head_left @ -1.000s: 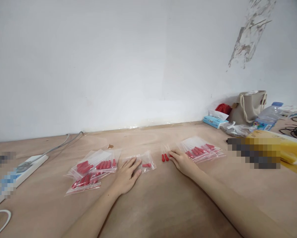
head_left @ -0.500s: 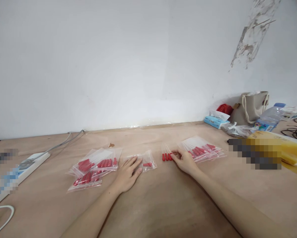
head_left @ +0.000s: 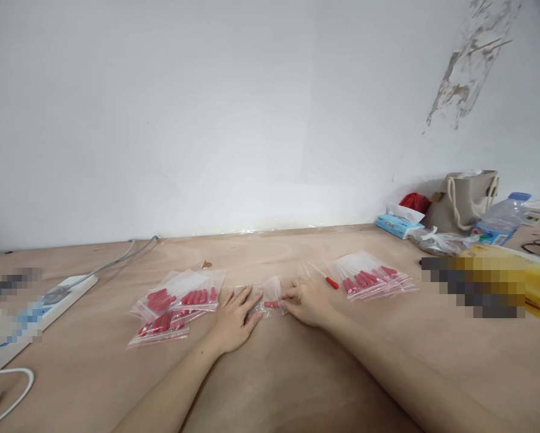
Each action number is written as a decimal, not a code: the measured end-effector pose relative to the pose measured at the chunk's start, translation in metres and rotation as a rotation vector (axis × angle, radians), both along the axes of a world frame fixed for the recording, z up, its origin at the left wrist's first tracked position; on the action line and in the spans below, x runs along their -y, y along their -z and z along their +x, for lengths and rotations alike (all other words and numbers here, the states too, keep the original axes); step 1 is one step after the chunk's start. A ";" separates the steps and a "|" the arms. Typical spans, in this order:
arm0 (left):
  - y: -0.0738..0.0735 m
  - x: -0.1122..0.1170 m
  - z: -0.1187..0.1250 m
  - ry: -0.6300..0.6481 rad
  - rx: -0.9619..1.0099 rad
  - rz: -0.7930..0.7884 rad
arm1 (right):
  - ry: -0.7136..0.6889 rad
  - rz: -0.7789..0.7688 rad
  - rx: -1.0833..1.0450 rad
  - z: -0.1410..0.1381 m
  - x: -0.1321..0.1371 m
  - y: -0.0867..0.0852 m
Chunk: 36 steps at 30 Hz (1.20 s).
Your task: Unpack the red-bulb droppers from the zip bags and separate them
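Note:
My left hand (head_left: 236,319) lies flat on the table with its fingers spread, pressing on the left part of a small clear zip bag (head_left: 272,285). One red-bulbed piece (head_left: 271,305), which looks like a dropper, shows sideways in that bag. My right hand (head_left: 309,302) has its fingers curled together at the bag's right edge. A loose dropper (head_left: 332,282), with a red bulb and a thin pale stem, rests just beyond this hand. Faint stems show behind the hand; their red ends are hidden.
Filled zip bags with red droppers lie in piles at left (head_left: 173,304) and right (head_left: 369,276). A power strip (head_left: 58,307) is at far left. A tissue pack (head_left: 398,224), canvas bag (head_left: 462,201), water bottle (head_left: 500,222) and yellow package (head_left: 534,276) stand right.
My right hand has moved left from the row of loose droppers to the bag's edge. It now covers where several lay, and one loose dropper has come into view. My left hand stays put.

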<state>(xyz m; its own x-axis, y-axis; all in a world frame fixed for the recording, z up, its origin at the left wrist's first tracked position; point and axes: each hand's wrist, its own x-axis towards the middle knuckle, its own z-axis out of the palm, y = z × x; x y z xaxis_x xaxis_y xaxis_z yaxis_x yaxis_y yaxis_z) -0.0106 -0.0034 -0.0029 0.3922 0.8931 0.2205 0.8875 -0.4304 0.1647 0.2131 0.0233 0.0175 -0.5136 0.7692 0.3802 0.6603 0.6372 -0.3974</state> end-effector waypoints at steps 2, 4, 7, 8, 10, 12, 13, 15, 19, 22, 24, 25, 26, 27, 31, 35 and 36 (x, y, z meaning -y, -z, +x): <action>-0.001 0.001 0.000 0.004 -0.002 -0.009 | -0.044 -0.006 0.040 -0.006 -0.001 0.001; -0.002 0.001 0.000 0.004 -0.001 -0.011 | -0.042 -0.010 0.070 -0.010 -0.002 0.003; -0.003 0.000 0.001 0.010 0.010 -0.013 | 0.008 0.003 0.048 -0.012 -0.001 0.003; -0.003 0.000 0.001 0.014 0.015 -0.016 | 0.016 0.007 0.020 -0.011 0.000 0.002; -0.003 0.000 0.001 0.017 0.022 -0.020 | 0.010 -0.012 -0.048 -0.006 0.003 -0.003; -0.003 0.000 0.000 0.016 0.018 -0.020 | 0.036 -0.067 -0.115 0.005 0.004 -0.007; -0.003 0.000 0.000 0.015 0.015 -0.020 | 0.063 -0.102 -0.156 0.012 0.003 -0.009; -0.003 0.000 0.000 0.017 0.010 -0.020 | 0.117 -0.156 -0.287 0.028 -0.001 -0.010; -0.004 0.001 -0.001 0.012 -0.008 -0.020 | 0.291 -0.086 -0.589 0.063 -0.014 -0.004; -0.005 0.001 0.000 0.005 -0.026 -0.022 | 0.496 0.004 -0.658 0.081 -0.022 0.006; -0.005 0.000 0.000 0.003 -0.034 -0.024 | 0.567 0.020 -0.602 0.086 -0.023 0.012; -0.005 0.000 0.000 0.004 -0.036 -0.023 | 0.578 0.027 -0.550 0.086 -0.023 0.015; -0.005 0.000 0.000 0.005 -0.037 -0.022 | 0.576 0.031 -0.487 0.086 -0.022 0.017; -0.005 0.000 0.000 0.006 -0.037 -0.022 | 0.570 0.030 -0.414 0.085 -0.021 0.018; -0.004 0.000 -0.001 0.004 -0.028 -0.019 | 0.578 0.043 -0.067 0.078 -0.015 0.015; -0.003 0.000 0.000 0.006 -0.021 -0.017 | 0.710 0.106 0.186 0.072 -0.014 0.009; -0.003 0.001 0.000 0.007 -0.024 -0.016 | 0.738 0.097 0.230 0.071 -0.015 0.008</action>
